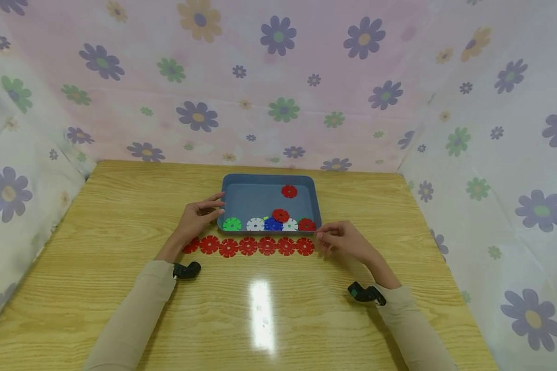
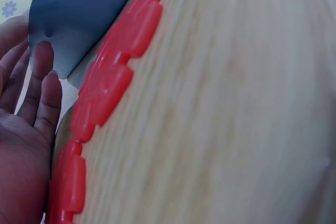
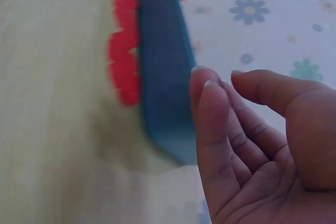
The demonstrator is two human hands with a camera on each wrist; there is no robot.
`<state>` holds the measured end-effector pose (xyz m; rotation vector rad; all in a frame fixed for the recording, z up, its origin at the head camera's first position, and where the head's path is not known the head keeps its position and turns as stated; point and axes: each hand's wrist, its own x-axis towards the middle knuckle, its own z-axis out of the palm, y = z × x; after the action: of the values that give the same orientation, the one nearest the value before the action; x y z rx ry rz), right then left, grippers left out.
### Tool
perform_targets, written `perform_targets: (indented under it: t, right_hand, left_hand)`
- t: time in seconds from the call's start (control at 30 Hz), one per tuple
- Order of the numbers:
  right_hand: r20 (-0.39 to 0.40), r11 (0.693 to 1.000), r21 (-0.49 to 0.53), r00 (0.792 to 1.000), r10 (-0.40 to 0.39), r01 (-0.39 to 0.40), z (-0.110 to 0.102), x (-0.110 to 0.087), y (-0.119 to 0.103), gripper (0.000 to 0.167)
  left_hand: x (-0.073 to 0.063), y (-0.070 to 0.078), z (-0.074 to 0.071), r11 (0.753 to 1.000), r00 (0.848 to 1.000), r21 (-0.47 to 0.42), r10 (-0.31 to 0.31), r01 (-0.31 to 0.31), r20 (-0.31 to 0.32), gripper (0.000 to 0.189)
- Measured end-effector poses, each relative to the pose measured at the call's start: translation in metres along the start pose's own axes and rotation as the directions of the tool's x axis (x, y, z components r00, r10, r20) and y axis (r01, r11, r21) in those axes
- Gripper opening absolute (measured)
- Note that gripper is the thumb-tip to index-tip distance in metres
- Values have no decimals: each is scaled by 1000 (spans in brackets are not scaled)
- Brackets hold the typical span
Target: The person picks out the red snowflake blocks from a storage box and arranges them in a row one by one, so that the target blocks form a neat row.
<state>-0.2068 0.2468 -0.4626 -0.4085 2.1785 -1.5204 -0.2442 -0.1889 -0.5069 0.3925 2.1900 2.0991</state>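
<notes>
Left hand (image 1: 196, 219): spread fingers against blue-grey rectangular tray (image 1: 267, 179)
Right hand (image 1: 345, 241): loosely bent fingers, thumb apart, beside tray's corner
Red notched discs (image 1: 248, 241): row along tray's front

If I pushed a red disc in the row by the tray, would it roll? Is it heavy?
A red disc would probably slide rather than roll, since it lies flat on the table. It is likely light for its size, as it looks thin. Its notched rim might catch on the neighbouring discs, which sit close.

Readable texts: 0 | labels: 0 | brands: 0 | numbers: 0 | signs: 0
</notes>
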Motion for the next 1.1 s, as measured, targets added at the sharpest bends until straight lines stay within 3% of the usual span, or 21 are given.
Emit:
perform_targets:
  t: [0.23, 0.37, 0.53, 0.6, 0.7, 0.8, 1.0, 1.1]
  right_hand:
    - [-60, 984, -46, 983, -172, 169, -4, 21, -33, 34]
    - [-44, 954, -221, 975, -217, 202, 1, 41, -37, 26]
    - [66, 849, -509, 990, -126, 142, 7, 58, -39, 21]
    - [106, 807, -574, 990, -93, 137, 8, 63, -41, 23]
    - [149, 777, -612, 986, -73, 150, 7, 69, -45, 24]
    - [191, 762, -628, 980, -51, 161, 4, 74, -48, 23]
    - [299, 786, -596, 954, 27, 165, -3, 85, -51, 23]
    - [345, 780, -604, 936, 71, 163, -5, 90, -54, 25]
  left_hand:
    - [0, 0, 0, 1000, 1000, 0, -6, 6, -6, 36]
    - [1, 0, 0, 1000, 1000, 4, -9, 9, -8, 35]
    - [1, 0, 0, 1000, 1000, 6, -8, 8, -6, 35]
    - [1, 0, 0, 1000, 1000, 7, -7, 7, -8, 35]
    - [0, 0, 0, 1000, 1000, 12, -9, 9, -10, 35]
    - [1, -1, 0, 1000, 1000, 14, -10, 10, -12, 35]
    - [1, -2, 0, 1000, 1000, 17, -7, 7, -11, 34]
    - [1, -2, -1, 1000, 1000, 18, -7, 7, -12, 34]
